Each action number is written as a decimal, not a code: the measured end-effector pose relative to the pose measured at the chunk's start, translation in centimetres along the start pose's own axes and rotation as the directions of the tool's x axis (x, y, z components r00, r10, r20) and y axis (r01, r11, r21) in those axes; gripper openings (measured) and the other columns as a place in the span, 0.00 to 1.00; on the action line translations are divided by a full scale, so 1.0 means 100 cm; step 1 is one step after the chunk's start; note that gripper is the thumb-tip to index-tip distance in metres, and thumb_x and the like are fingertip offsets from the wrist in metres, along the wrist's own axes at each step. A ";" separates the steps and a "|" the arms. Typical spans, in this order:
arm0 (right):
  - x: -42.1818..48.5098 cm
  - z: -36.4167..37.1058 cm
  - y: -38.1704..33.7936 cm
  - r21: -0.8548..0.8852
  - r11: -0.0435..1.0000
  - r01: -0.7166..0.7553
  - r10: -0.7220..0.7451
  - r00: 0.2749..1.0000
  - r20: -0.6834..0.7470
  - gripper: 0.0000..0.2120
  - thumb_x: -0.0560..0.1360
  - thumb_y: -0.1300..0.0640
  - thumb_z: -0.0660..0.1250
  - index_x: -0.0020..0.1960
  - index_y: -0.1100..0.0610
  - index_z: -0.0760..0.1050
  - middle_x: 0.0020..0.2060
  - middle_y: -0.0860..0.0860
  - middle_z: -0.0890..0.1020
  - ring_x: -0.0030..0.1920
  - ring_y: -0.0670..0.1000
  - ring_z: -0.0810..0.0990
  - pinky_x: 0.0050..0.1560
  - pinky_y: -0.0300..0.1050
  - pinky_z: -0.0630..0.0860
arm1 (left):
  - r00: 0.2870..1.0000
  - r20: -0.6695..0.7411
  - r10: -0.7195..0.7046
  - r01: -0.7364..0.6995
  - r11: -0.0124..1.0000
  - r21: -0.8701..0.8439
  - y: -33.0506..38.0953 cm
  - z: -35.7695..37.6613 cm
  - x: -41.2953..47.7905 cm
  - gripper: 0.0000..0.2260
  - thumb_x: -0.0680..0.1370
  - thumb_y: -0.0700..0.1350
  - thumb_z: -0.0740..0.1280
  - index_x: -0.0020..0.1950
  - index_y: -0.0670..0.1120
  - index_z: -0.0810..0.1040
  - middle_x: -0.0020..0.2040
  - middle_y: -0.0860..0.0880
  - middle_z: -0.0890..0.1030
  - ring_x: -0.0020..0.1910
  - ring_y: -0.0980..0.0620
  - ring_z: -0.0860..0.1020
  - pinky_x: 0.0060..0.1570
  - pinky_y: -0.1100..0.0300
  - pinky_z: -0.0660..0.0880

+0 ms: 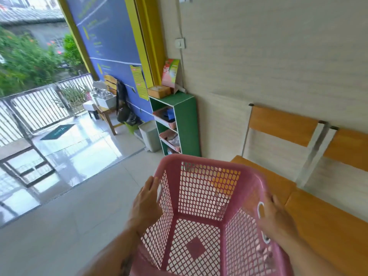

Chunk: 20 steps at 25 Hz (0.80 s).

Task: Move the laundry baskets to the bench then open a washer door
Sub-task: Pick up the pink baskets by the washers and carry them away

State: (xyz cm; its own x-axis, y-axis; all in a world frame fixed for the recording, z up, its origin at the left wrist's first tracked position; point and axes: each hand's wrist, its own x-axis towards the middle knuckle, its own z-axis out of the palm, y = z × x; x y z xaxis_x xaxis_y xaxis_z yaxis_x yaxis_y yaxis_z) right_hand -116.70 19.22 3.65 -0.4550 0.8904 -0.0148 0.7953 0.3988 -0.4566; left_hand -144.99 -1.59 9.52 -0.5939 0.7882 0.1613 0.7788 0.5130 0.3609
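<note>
I hold the pink laundry basket [201,214] (empty, mesh-sided) by its rims, my left hand [146,206] clasping the left edge and my right hand [276,218] the right. The wooden bench [326,226] lies just right; farther off stands a green shelf [187,120].

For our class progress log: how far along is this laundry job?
Nothing looks finished. In hand: the left hand and right hand carry an empty pink plastic mesh laundry basket beside the orange wooden bench, not yet set down. Left: placing baskets, opening a washer; none is visible.
</note>
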 end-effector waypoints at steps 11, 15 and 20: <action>0.225 0.047 -0.162 -0.054 0.991 0.123 -0.113 0.981 0.157 0.33 0.71 0.60 0.68 0.72 0.55 0.59 0.50 0.53 0.69 0.47 0.56 0.72 0.37 0.46 0.69 | 0.983 -0.039 -0.181 0.181 0.983 -0.003 -0.121 -0.022 0.193 0.38 0.67 0.36 0.67 0.74 0.55 0.58 0.64 0.57 0.70 0.55 0.53 0.77 0.50 0.59 0.78; 0.289 0.088 -0.211 -0.132 0.991 0.037 -0.019 0.991 0.135 0.30 0.69 0.64 0.66 0.69 0.55 0.61 0.48 0.52 0.67 0.43 0.54 0.71 0.29 0.43 0.67 | 0.991 0.004 -0.130 0.130 0.990 -0.057 -0.185 -0.002 0.286 0.41 0.66 0.35 0.68 0.75 0.54 0.57 0.64 0.56 0.70 0.54 0.51 0.77 0.50 0.56 0.79; 0.336 0.125 -0.238 -0.155 0.976 -0.150 0.162 0.984 0.068 0.32 0.69 0.65 0.68 0.70 0.58 0.60 0.56 0.57 0.71 0.44 0.57 0.74 0.28 0.41 0.65 | 0.992 0.128 0.023 -0.005 0.990 -0.139 -0.225 0.024 0.400 0.41 0.68 0.33 0.68 0.77 0.52 0.57 0.65 0.53 0.69 0.56 0.50 0.75 0.52 0.55 0.78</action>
State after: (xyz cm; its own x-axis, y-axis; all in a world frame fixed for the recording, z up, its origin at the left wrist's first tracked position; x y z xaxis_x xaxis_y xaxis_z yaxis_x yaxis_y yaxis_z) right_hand -155.88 36.88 2.90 -0.3463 0.9262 -0.1491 0.9070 0.2900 -0.3053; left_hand -185.83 19.18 5.68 -0.5453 0.8367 0.0508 0.7460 0.4567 0.4847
